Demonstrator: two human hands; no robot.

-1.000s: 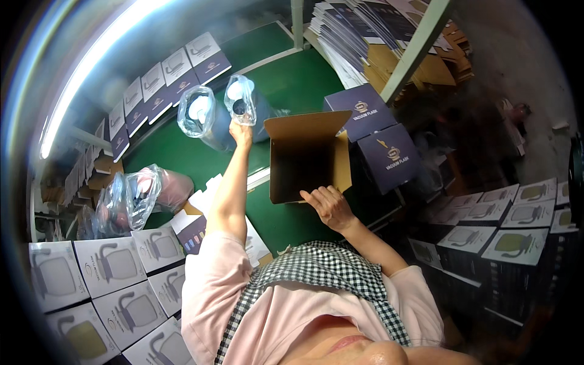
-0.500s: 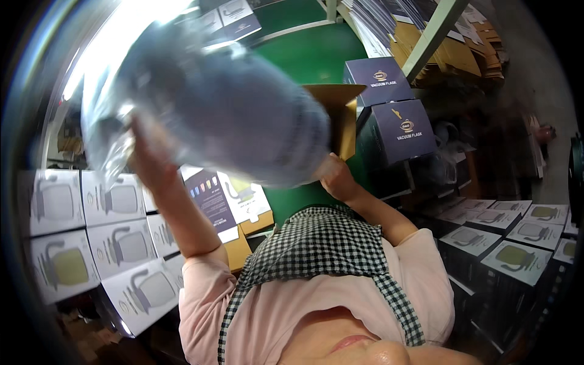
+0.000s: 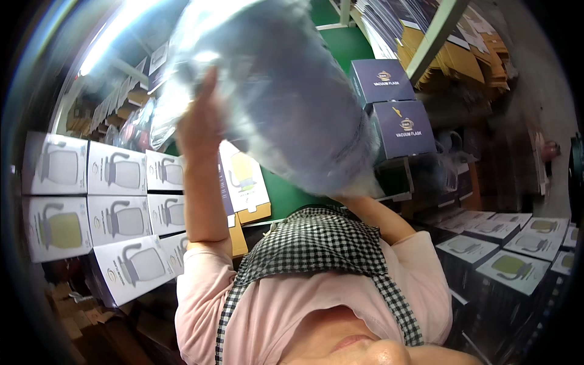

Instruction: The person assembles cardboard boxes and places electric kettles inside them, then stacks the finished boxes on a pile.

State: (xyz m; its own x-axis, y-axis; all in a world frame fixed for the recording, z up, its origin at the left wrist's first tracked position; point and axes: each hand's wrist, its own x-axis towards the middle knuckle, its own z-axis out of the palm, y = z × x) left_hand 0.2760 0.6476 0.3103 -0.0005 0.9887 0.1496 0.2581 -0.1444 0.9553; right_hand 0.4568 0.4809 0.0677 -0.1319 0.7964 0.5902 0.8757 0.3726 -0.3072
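Observation:
A large, rounded, blue-grey flask point(image 3: 292, 91) in a loose clear plastic bag is held up over the green bench and fills the upper middle of the view. My left hand point(image 3: 204, 118) is closed on its left side, gripping it through the bunched plastic, a little blurred by motion. Of my right hand point(image 3: 353, 201) only the wrist end shows, under the flask's lower right end. Its fingers are hidden behind the flask and bag, so its hold cannot be seen.
Two dark blue cartons point(image 3: 401, 128) are stacked right of the flask on the green bench point(image 3: 283, 201). White cartons with jug pictures point(image 3: 125, 167) are piled at left, more point(image 3: 514, 267) at lower right. Flattened cartons point(image 3: 450, 58) lie at the upper right, near a metal post point(image 3: 438, 36).
The bagged flask has moved right and nearer the camera, with my left hand following. It now covers the open carton seen earlier behind it, and the fingers of my right hand.

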